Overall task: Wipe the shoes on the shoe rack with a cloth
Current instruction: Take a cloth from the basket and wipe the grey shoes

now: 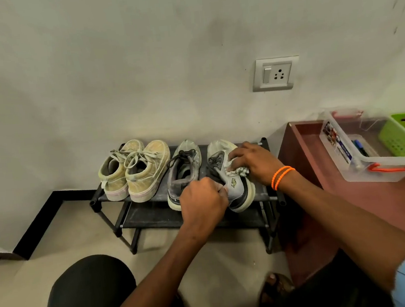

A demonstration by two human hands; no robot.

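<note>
Shoe point(237, 187), rightmost on the rack point(270, 197), is being wiped; I am judging this the wiping step. My left hand point(202, 202) is pinching its heel collar, steadying it. My right hand point(253, 162) is gripping the cloth point(237, 171) against the upper, just beyond the left. Next move, likely: sweeping toeward, maintaining heel grip.
</note>
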